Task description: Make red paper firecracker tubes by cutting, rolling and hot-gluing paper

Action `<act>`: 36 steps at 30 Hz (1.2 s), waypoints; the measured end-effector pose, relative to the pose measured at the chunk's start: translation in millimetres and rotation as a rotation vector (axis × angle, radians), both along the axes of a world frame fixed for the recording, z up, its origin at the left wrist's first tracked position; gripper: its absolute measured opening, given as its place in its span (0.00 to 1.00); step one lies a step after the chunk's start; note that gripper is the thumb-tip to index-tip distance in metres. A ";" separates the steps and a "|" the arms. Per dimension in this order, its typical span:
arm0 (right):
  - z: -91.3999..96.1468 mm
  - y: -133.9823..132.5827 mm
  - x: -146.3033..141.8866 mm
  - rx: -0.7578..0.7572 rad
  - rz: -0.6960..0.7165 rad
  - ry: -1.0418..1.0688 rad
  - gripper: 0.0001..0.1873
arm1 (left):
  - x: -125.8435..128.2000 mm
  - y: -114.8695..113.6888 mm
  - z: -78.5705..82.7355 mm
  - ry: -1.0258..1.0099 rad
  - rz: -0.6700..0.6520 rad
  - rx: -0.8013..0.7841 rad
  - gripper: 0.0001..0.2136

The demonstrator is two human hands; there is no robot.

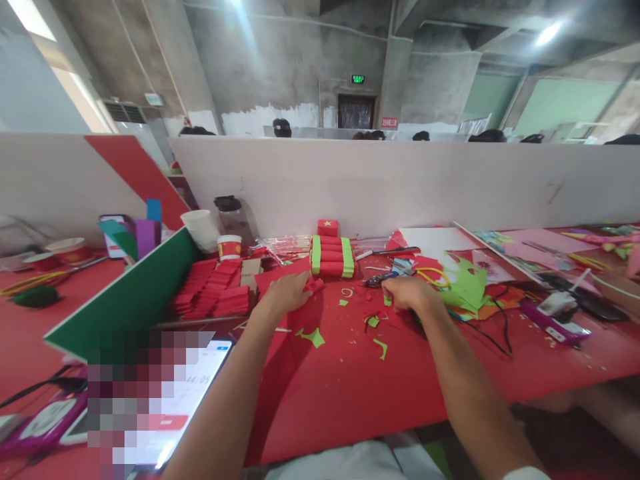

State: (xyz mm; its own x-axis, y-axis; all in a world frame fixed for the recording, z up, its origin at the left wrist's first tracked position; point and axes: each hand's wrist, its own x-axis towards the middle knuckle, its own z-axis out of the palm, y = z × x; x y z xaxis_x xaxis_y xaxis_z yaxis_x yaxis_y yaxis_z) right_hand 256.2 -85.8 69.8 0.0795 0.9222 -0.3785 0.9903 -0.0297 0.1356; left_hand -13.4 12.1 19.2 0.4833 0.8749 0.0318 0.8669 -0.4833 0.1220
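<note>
My left hand [286, 293] is closed, its fingertips at a small curled red piece [315, 286] of what looks like felt or foam paper. My right hand [409, 293] reaches down on the other side with curled fingers, and whatever may be in them is hidden. A green scrap [387, 301] shows at its fingertips. Just left of that hand lies a dark-tipped tool [376, 281]. Between and beyond my hands stands a bundle of red rolls [331, 258] with two lime-green bands. Behind it sits a red block [327, 228] with a yellow star.
Stacked red strips [215, 290] fill a box on the left, near a paper cup [230, 247] and a lidded bottle [231, 215]. A phone [185, 400] lies by my left forearm. Yellow-handled scissors [434, 275], lime-green sheets [465, 283] and a black cable [506, 327] are on the right.
</note>
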 end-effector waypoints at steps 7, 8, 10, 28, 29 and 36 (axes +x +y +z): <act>-7.5 4.7 -13.2 0.002 -0.027 -0.022 0.26 | 1.7 -1.9 5.1 0.007 -0.020 -0.006 0.16; -8.7 5.8 -12.4 0.003 -0.030 -0.019 0.27 | 1.7 -2.1 5.3 0.004 -0.017 -0.005 0.16; -10.0 7.3 -10.2 0.011 -0.034 -0.005 0.27 | 2.1 -3.0 5.8 -0.019 -0.018 0.000 0.17; -7.0 13.8 38.7 0.170 -0.028 0.254 0.05 | 13.5 -14.1 11.2 -0.174 -0.174 0.059 0.11; -6.4 14.0 40.9 0.192 -0.016 0.292 0.06 | 14.7 -14.6 11.7 -0.186 -0.179 0.056 0.11; -8.3 18.1 40.0 0.256 0.160 0.632 0.12 | 28.2 -24.9 16.7 -0.417 -0.346 -0.086 0.14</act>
